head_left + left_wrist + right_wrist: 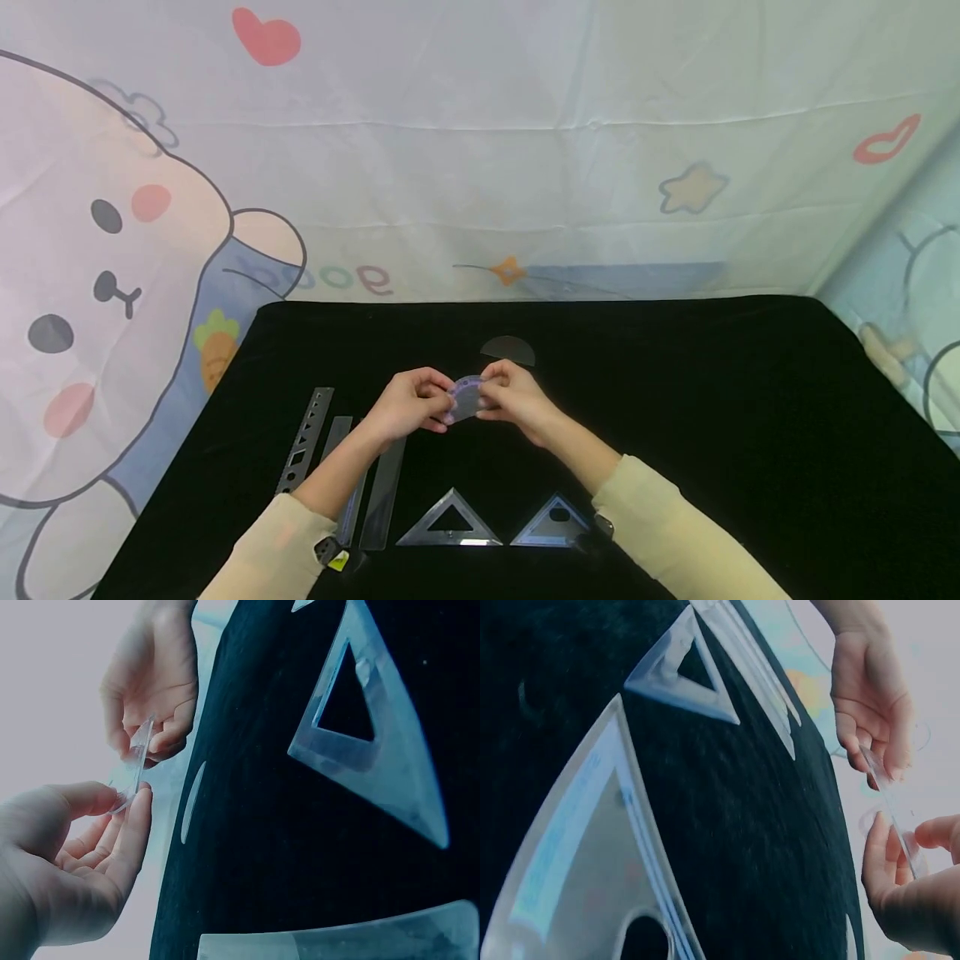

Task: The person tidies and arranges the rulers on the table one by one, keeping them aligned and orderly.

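A small clear protractor (467,402) with a purple curved edge is held up above the black cloth between both hands. My left hand (411,405) pinches its left end between thumb and fingers, and my right hand (519,403) pinches the other end. In the left wrist view the protractor (133,769) appears nearly edge-on, and in the right wrist view the protractor (892,810) is a thin tilted strip. Just beyond the hands, a second, plain semicircular protractor (510,350) lies on the cloth.
A stencil ruler (304,446) with cut-out shapes and several straight rulers (384,500) lie at the left, partly under the left forearm. Two clear set squares, a left one (427,535) and a right one (527,533), lie nearer the front. A printed curtain (480,183) hangs behind.
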Tool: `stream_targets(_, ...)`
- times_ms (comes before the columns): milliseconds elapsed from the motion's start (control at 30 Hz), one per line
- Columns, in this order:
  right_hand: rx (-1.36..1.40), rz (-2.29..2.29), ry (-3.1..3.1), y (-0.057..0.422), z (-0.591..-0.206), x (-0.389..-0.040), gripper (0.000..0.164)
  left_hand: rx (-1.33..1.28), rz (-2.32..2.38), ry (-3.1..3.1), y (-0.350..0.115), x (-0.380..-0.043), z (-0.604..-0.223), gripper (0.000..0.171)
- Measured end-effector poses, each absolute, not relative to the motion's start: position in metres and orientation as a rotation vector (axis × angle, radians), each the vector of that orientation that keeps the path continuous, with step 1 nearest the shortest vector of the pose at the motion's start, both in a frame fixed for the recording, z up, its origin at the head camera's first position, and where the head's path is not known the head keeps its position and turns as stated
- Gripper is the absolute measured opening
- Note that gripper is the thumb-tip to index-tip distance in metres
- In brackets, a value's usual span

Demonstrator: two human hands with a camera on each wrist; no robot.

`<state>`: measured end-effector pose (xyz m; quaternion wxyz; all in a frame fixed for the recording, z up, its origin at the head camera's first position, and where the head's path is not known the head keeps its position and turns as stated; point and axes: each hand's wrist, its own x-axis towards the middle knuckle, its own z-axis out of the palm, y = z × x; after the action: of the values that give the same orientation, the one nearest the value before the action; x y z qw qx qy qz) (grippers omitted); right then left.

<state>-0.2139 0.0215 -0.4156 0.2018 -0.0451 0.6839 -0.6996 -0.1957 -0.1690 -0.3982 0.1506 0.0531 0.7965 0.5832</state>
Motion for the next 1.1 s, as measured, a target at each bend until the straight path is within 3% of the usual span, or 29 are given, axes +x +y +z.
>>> stream_targets(500, -0.589, -1.460, 2.268, 0.052, -0.412, -0.208, 0.024, 0.292, 1.544, 2.306, -0.158, -0.185, -0.395, 0.019)
stream_targets(767, -0.682, -1.285, 2.363, 0.065, -0.409, -0.203, 0.015, 0.373, 1.509, 2.269, -0.145, -0.169, -0.374, 0.019)
stream_targets(1100, -0.679, -1.249, 2.343, 0.079, -0.409, -0.193, 0.012, 0.446, 1.505, 2.242, -0.131, -0.162, -0.382, 0.018)
